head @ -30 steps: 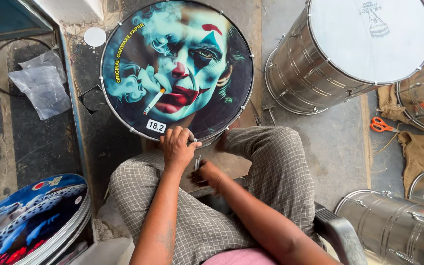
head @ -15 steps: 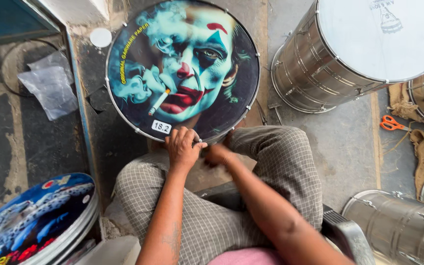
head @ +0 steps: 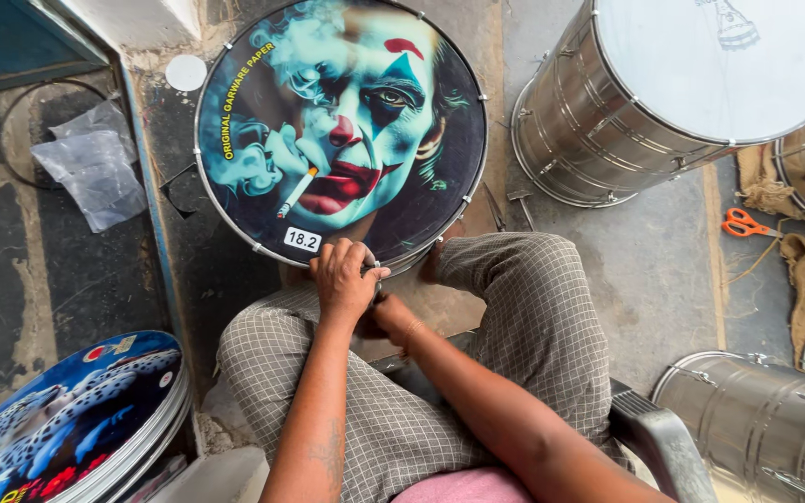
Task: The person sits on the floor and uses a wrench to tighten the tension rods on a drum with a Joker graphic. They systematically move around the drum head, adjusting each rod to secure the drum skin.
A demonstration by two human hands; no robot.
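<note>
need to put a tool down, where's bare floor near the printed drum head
Bare grey floor lies between the round printed drum head, the steel drum with white skin and the orange scissors. Crowded where the left hand and right hand meet the rim.

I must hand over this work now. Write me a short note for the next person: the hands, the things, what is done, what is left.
Left hand: gripping the near rim of the printed drum head, fingers curled over the hoop.
Right hand: tucked under the left, mostly hidden; what it holds cannot be told.
Drum head: propped in front of the knees, clips around its rim.
Done and left: cannot be judged from this view.
Nearby: steel drum, stacked printed heads, orange scissors.
</note>
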